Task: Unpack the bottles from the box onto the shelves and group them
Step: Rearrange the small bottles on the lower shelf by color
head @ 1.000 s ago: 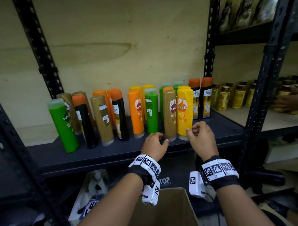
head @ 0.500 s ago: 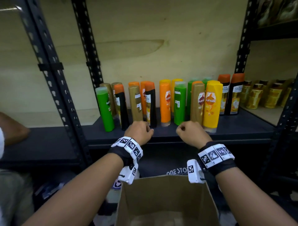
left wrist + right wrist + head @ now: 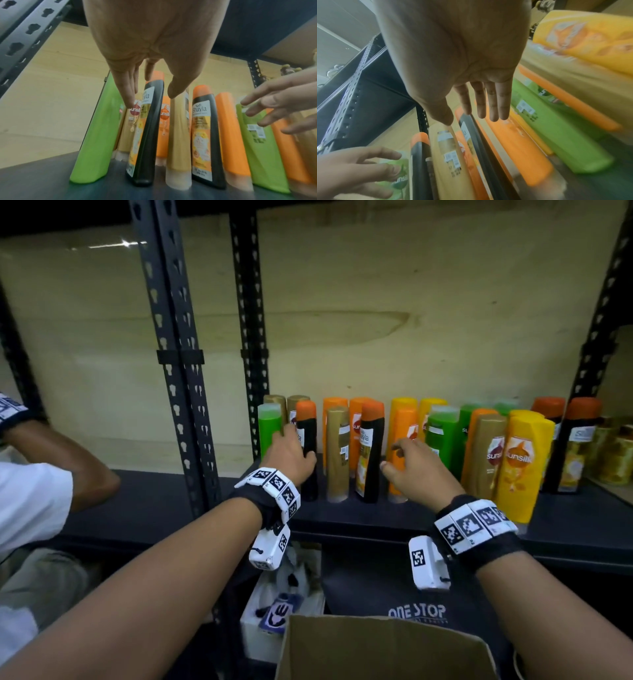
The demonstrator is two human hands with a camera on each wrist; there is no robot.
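On the dark shelf [image 3: 394, 517], bottles stand mixed in a row, the landmark being the black bottle [image 3: 307, 446] with orange cap near the left end. The left hand [image 3: 289, 455] reaches it, fingers straight and narrowly spread on either side, holding nothing. The right hand [image 3: 412, 470], to the right of that bottle, hovers with fingers wide, empty. The box [image 3: 383, 648] sits below the shelf. Advice: close fully round the black bottle's waist, lift clear before shifting, and steady the gold bottle [image 3: 337, 453] just right of it. Legible: "Shayla", "Sunsilk", "ONE STOP".
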